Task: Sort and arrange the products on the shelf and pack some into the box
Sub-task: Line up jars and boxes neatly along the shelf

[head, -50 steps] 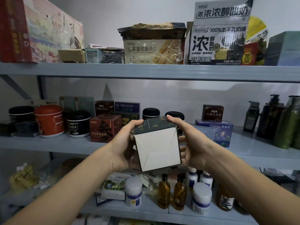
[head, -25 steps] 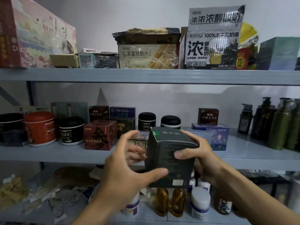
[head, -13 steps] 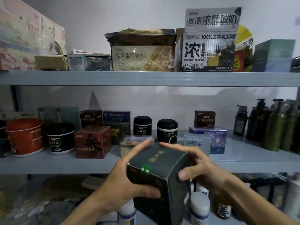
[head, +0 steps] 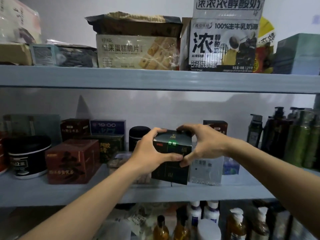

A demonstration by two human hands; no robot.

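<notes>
I'm gripping the dark box (head: 171,158) with both hands, left hand (head: 149,153) and right hand (head: 204,144) curling round its top. It's sitting on the middle shelf (head: 86,191), beside the red box (head: 72,161).

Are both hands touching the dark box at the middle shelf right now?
Touching. Head view: the left hand curls its fingers over the top of the dark box, thumb across the front; the right hand grips the opposite side.

box (head: 170,170) at middle shelf (head: 69,193) front | carton (head: 72,161) left | pack (head: 206,172) right | jar (head: 138,135) behind
</notes>
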